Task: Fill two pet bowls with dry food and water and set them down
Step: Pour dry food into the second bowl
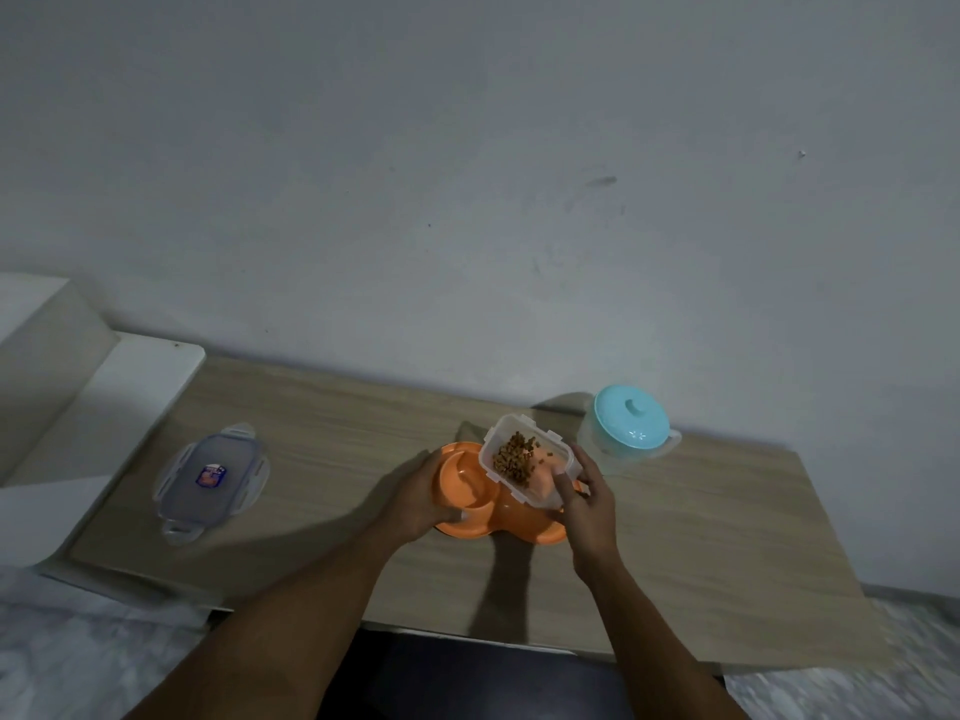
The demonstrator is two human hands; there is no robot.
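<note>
An orange double pet bowl sits on the wooden table. My left hand grips its left rim. My right hand holds a clear plastic food container with brown dry kibble inside, tilted over the bowl's right half. The left bowl compartment looks empty; the right one is mostly hidden by the container. A clear jug with a light blue lid stands behind and to the right of the bowl.
The container's clear lid with a small sticker lies flat on the table at the left. A white ledge borders the table's left end. A grey wall rises right behind the table. The near table edge runs below my forearms.
</note>
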